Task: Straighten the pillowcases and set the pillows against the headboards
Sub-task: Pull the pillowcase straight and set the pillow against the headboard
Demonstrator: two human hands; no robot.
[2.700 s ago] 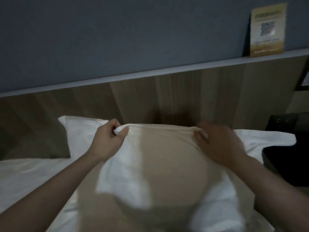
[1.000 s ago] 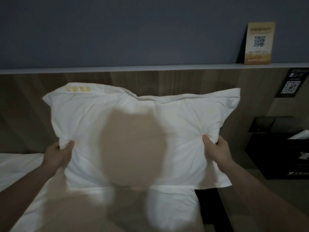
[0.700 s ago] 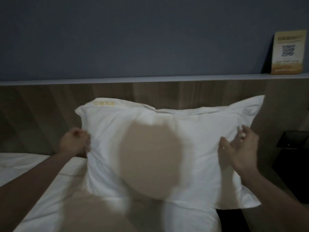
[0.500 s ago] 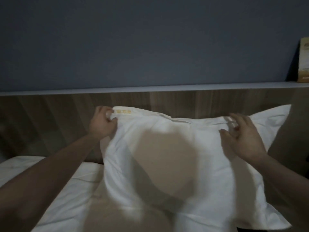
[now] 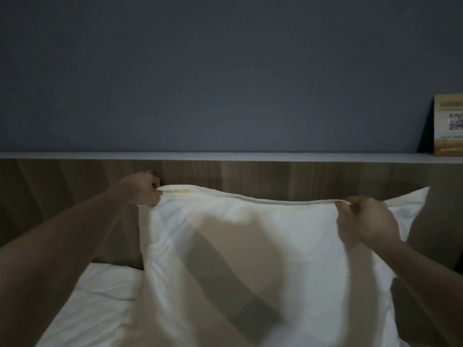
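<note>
A white pillow (image 5: 255,246) in a white pillowcase stands upright on the bed, leaning on the wooden headboard (image 5: 62,186). Small yellow embroidery marks its top left corner. My left hand (image 5: 144,187) pinches that top left corner. My right hand (image 5: 363,219) grips the top edge of the pillowcase near the right corner, and the edge is stretched taut between both hands. The right corner flap sticks out beyond my right hand. A shadow falls across the pillow's middle.
White bed sheet (image 5: 100,296) lies below left of the pillow. A pale ledge (image 5: 225,156) tops the headboard under a grey-blue wall. A yellow card with a QR code (image 5: 448,126) stands on the ledge at far right.
Both hands left the pillow's sides and climbed to its top edge. They now grip the top corners and pull the edge straight. The view shifted left.
</note>
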